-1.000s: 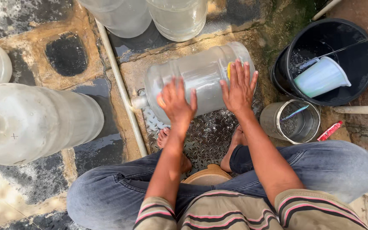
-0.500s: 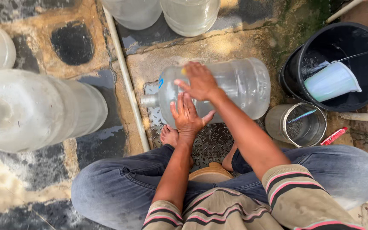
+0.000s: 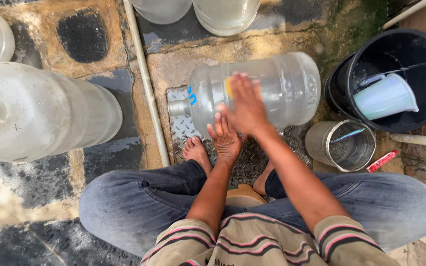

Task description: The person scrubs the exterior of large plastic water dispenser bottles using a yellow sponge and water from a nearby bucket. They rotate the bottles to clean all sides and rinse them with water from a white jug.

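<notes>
The large clear water jug [image 3: 267, 91] lies on its side on the metal plate [image 3: 181, 125] before your feet. Your right hand [image 3: 245, 103] presses flat on top; your left hand [image 3: 227, 138], fingers spread, supports its near side so it cannot roll.

Water jug [image 3: 272, 91]: large, clear plastic, ribbed, apparently empty. Lies on its side on the metal grate [image 3: 181, 125], neck [image 3: 179, 107] pointing left, base toward the grate's right edge.

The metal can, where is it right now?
Head view, right side: the metal can stands on the ground below the black bucket, with the red packet beside it.
</notes>
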